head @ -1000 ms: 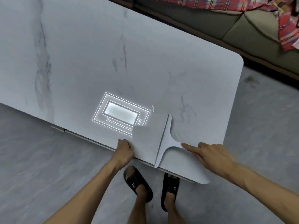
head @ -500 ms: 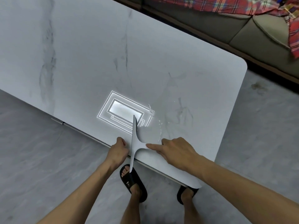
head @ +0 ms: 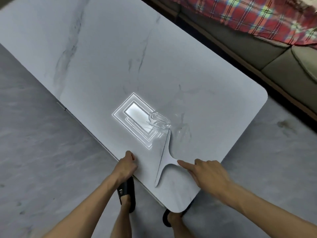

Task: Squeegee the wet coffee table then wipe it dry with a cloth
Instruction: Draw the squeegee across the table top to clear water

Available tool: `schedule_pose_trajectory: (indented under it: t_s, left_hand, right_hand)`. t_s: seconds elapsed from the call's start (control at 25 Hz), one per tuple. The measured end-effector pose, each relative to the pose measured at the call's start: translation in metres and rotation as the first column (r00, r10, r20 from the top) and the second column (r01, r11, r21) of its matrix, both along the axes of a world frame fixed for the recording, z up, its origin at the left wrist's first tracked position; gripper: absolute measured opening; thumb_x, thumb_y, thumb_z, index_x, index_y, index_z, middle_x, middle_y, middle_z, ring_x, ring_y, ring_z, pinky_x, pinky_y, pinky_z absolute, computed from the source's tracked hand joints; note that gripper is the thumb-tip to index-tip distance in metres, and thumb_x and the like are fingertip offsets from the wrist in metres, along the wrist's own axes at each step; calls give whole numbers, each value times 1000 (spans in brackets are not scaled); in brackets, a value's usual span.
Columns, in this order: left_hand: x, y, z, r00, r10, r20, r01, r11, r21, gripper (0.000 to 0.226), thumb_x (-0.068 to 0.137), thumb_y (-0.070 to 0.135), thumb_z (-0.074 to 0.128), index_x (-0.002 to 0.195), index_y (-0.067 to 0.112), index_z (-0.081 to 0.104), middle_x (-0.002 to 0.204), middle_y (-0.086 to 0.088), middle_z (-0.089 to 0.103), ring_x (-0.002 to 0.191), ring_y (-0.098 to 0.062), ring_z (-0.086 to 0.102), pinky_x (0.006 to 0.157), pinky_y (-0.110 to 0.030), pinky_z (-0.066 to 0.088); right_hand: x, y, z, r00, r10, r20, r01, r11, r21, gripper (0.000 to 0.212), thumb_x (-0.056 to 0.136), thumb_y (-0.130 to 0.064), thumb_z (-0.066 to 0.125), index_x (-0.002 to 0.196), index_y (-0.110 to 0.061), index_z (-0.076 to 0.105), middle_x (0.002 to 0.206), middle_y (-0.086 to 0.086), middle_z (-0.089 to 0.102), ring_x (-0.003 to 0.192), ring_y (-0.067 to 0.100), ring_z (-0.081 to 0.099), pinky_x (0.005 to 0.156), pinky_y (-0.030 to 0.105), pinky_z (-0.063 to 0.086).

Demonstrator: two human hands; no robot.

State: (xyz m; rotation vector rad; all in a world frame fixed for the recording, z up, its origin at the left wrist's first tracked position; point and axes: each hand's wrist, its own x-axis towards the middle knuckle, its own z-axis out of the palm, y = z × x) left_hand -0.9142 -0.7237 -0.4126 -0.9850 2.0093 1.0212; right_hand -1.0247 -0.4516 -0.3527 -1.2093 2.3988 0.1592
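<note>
Head view: floor (head: 34, 152) grey, fills the left and lower right. Table (head: 120, 57) white marble-look, runs from 10 o'clock down to a rounded corner at 5 o'clock; another rounded corner at 3 o'clock. Sofa (head: 257, 54) at 1–2 o'clock, beyond the far table edge, plaid cloth (head: 248, 16) draped on it. Bright lamp reflection (head: 135, 117) mid-table. Puddle (head: 159, 121) just at 2 o'clock of the reflection, touching the squeegee's far tip. Squeegee (head: 163, 160) white, flat on the table near the near edge, blade running 12 to 6 o'clock, handle pointing to 3 o'clock. Right hand (head: 209, 176) at 3 o'clock of the squeegee, fingers closed around the handle end, index finger stretched along it. Left hand (head: 126, 164) at 9 o'clock of the squeegee, apart from it, curled over the near table edge. Wide bare tabletop toward 10–12 o'clock; little table left at 6 o'clock of the blade. Sandalled feet (head: 127, 194) below the near edge.
</note>
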Motion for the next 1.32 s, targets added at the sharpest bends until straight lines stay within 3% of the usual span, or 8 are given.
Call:
schedule_pose_trajectory:
  t_s: [0.12, 0.24, 0.36, 0.48, 0.6, 0.92, 1.2, 1.32]
  left_hand:
    - [-5, 11, 5, 980, 176, -97, -184, 979, -88, 14, 81, 3, 39, 92, 12, 41, 71, -5, 49, 58, -19, 41, 48, -29, 30]
    - [-2, -2, 16, 917, 354, -185, -386, 906, -177, 21, 79, 1, 39, 95, 14, 44, 77, -4, 52, 58, -20, 47, 47, -26, 34]
    - [-3, -30, 22, 869, 423, -257, -482, 842, -245, 23, 78, 1, 41, 97, 13, 46, 78, -4, 54, 61, -19, 51, 49, -27, 37]
    - [-7, -52, 18, 884, 397, -245, -451, 862, -230, 18, 80, 4, 43, 96, 12, 44, 75, -8, 55, 60, -19, 49, 48, -28, 34]
    - [-12, -63, 11, 932, 317, -179, -346, 923, -166, 17, 81, 5, 46, 95, 13, 41, 72, -7, 51, 60, -20, 45, 48, -30, 32]
    - [-48, -44, 3, 984, 164, -73, -162, 986, 26, 18, 81, 5, 43, 98, 12, 39, 77, -5, 49, 62, -18, 40, 52, -29, 29]
    - [-69, -25, 14, 994, 81, -71, -78, 996, 52, 19, 82, 6, 43, 100, 8, 40, 73, -5, 47, 61, -18, 38, 53, -31, 28]
    - [-81, -20, 19, 991, 80, -112, -78, 997, 18, 20, 84, 5, 44, 104, 7, 42, 72, -6, 48, 61, -18, 40, 54, -31, 30]
  right_hand:
    - [-14, 9, 17, 999, 32, 29, -33, 999, 35, 64, 72, -27, 80, 127, -50, 57, 54, -6, 38, 35, 20, 35, 41, 27, 24]
    - [-25, -33, 20, 980, 157, 125, -149, 986, -72, 54, 99, -28, 47, 144, -52, 28, 79, -1, 52, 55, 26, 51, 51, 32, 30]
    - [-35, -114, 5, 954, 261, 145, -235, 956, -176, 48, 104, -27, 37, 146, -49, 26, 97, 5, 59, 71, 31, 59, 57, 33, 31]
    - [-37, -175, -12, 942, 309, 127, -287, 943, -167, 45, 104, -28, 37, 145, -47, 31, 100, 8, 60, 77, 32, 61, 59, 33, 31]
    - [-45, -189, -30, 965, 213, 156, -192, 972, -137, 45, 104, -28, 35, 144, -49, 31, 98, 5, 61, 82, 31, 62, 61, 33, 33]
    - [-83, -84, -25, 973, -191, 129, 197, 980, -37, 46, 103, -33, 29, 143, -55, 22, 83, -2, 54, 75, 27, 59, 69, 36, 48]
    - [-62, -11, 13, 949, -296, 108, 286, 953, 96, 47, 105, -35, 25, 148, -52, 18, 83, -6, 53, 77, 19, 61, 65, 31, 40]
    - [-85, -16, 33, 939, -318, 128, 316, 948, 41, 44, 104, -42, 25, 147, -52, 22, 92, -5, 62, 84, 20, 62, 70, 32, 43]
